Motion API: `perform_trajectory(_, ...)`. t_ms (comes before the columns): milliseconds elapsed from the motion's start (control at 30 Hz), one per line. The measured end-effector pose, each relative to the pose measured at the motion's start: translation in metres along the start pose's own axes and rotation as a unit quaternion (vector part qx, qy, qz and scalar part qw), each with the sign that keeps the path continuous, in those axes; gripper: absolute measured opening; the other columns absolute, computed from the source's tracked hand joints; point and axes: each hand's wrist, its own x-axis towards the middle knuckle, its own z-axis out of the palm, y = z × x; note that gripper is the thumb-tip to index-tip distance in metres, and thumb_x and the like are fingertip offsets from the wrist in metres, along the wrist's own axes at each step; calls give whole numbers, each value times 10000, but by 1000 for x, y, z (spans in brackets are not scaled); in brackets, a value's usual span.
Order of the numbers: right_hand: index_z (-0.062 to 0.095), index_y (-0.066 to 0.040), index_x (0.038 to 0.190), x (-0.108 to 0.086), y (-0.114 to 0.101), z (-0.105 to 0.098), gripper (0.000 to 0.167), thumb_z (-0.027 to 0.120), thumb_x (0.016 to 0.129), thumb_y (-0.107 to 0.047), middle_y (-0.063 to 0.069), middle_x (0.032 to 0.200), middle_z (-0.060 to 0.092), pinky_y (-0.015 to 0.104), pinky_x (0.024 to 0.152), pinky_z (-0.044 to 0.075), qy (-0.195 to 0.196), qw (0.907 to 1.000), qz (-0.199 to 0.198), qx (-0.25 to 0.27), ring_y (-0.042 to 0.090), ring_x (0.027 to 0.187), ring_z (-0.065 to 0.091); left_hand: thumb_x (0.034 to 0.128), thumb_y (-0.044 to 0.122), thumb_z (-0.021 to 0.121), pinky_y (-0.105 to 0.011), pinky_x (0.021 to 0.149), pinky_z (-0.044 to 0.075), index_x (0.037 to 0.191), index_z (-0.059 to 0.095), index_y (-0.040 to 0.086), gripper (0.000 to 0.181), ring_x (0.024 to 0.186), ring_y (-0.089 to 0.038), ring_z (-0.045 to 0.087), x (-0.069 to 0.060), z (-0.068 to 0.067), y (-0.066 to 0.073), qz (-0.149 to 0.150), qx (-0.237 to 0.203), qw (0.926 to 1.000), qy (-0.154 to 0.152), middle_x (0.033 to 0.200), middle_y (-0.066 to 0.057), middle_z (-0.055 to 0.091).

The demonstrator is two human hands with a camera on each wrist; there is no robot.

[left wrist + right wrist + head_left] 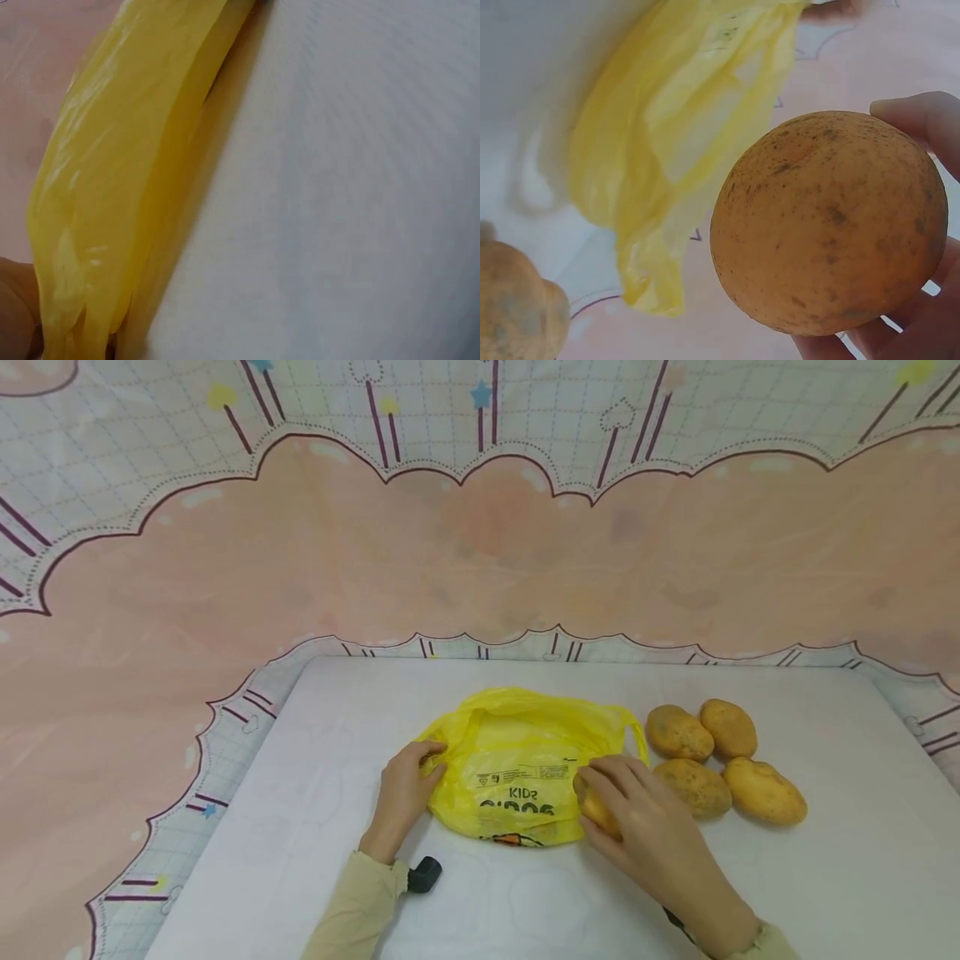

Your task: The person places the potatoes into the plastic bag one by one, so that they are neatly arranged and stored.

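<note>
A yellow plastic bag with dark printing lies on the white table, its mouth spread apart. My left hand pinches the bag's left edge between thumb and fingers. In the left wrist view the yellow plastic hangs in folds, with a bit of the hand at the lower left. Over the bag's right side, my right hand grips a potato. Up close in the right wrist view, this potato is brown with dark specks, fingers round its side.
Several potatoes lie grouped right of the bag, among them a front right one and a back left one. A bag handle loop stands up beside them. Behind the table hangs a patterned cloth.
</note>
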Motion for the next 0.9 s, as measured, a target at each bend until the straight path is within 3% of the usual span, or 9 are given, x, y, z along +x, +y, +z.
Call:
perform_trajectory(333, 664, -76, 1180, 12, -3, 7, 474, 816, 755, -222, 87, 1187, 630, 419, 880, 561, -55, 10000, -24, 69, 260, 1125, 581, 892, 83, 728, -504, 1023, 468, 1167, 710, 45, 278, 1184, -348, 614, -1, -1, 4, -76, 184, 9998, 28, 1212, -142, 688)
perform_trajectory(700, 662, -112, 1190, 26, -9, 18, 464, 830, 781, -252, 63, 1186, 622, 417, 913, 546, -276, 9994, 11, 189, 244, 1116, 585, 891, 79, 730, -481, 925, 528, 1159, 712, 52, 270, 1080, -325, 660, -3, 0, 1, 215, 358, 9990, 136, 1141, -135, 702)
perform_trajectory(900, 671, -103, 1163, 36, -12, 24, 438, 826, 772, -224, 65, 1172, 628, 397, 904, 552, -193, 9995, -68, 246, 245, 1099, 594, 891, 80, 730, -481, 929, 523, 1164, 711, 56, 274, 1072, -315, 658, -3, -1, 2, 166, 362, 9991, 116, 1135, -130, 698)
